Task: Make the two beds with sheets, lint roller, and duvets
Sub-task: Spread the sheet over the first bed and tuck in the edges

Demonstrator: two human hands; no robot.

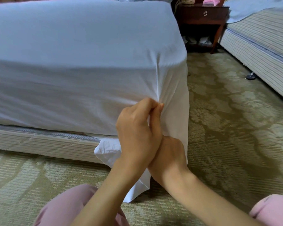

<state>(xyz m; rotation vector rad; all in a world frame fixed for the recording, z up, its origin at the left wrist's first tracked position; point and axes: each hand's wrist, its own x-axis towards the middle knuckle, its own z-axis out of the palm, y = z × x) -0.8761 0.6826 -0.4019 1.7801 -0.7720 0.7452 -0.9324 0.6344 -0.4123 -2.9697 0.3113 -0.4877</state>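
A white sheet (pixel 88 62) covers the near bed's mattress and is drawn tight over its front right corner. My left hand (pixel 136 132) pinches a vertical fold of the sheet at that corner between thumb and fingers. My right hand (pixel 170 154) sits just below and behind it, pressed against the hanging cloth, with its fingers hidden and apparently curled into the fabric. A loose sheet tail (pixel 137 190) hangs down to the carpet under both hands. The striped bed base (pixel 39 142) shows bare below the sheet. The second bed (pixel 260 43) at right has a bare striped mattress with a pale sheet thrown partly over it.
A dark wooden nightstand (pixel 203 15) stands between the beds, with slippers (pixel 194 40) on its lower shelf. Patterned carpet (pixel 227 111) runs between the beds. A metal bed foot (pixel 250 76) sticks out at right. My knees in pink trousers (pixel 64 209) are on the floor.
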